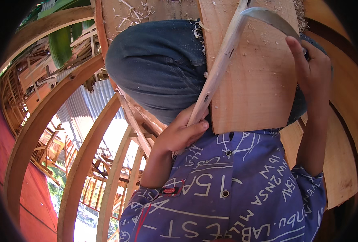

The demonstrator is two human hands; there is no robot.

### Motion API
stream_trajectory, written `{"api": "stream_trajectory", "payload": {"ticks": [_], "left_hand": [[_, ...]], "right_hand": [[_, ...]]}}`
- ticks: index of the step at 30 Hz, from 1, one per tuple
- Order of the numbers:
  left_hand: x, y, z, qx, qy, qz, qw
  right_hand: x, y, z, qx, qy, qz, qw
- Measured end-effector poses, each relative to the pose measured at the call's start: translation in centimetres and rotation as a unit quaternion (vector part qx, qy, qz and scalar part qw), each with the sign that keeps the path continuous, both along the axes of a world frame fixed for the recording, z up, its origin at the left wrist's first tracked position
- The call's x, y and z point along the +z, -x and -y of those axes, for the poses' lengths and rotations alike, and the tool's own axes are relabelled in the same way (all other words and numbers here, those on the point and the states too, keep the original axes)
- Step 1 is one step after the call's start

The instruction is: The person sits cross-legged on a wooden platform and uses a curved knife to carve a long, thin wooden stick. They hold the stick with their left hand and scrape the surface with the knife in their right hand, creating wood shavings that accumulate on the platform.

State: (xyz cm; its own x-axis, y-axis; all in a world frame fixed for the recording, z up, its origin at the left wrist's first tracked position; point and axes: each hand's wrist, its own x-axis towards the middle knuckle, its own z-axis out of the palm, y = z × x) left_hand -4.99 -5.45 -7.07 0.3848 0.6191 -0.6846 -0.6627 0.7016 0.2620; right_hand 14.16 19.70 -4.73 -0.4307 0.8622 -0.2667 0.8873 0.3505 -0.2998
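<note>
My left hand (pixel 183 131) is closed round the lower end of a pale wooden stick (pixel 217 76), which slants up and to the right past the top edge. Small dark marks or slots show along the stick. In my right hand (pixel 315 70) is a curved knife (pixel 273 21), its grip mostly hidden by the fingers. The grey blade arches up to the left, and its tip meets the stick near the top; whether it cuts in, I cannot tell. Beneath both lies a broad wooden plank (pixel 255 97) across my lap, reaching to my shirt.
Thin wood shavings (pixel 132 12) lie on boards at the top and along the plank's edges. Curved wooden ribs (pixel 82 161) rise on the left, with corrugated metal sheet (pixel 86 101) and timber beyond. A curved wooden wall (pixel 342 80) stands close on my right. My bent knee (pixel 154 68) is beside the plank.
</note>
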Motion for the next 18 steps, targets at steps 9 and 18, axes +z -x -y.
{"api": "stream_trajectory", "payload": {"ticks": [9, 18], "left_hand": [[-0.2, 0.1, 0.1, 0.008, 0.011, 0.018, 1.000], [-0.3, -0.3, 0.1, 0.002, -0.003, -0.014, 1.000]], "right_hand": [[-1.0, 3.5, 3.5, 0.066, 0.069, 0.048, 0.994], [-1.7, 3.4, 2.6, 0.077, 0.022, 0.046, 0.996]]}}
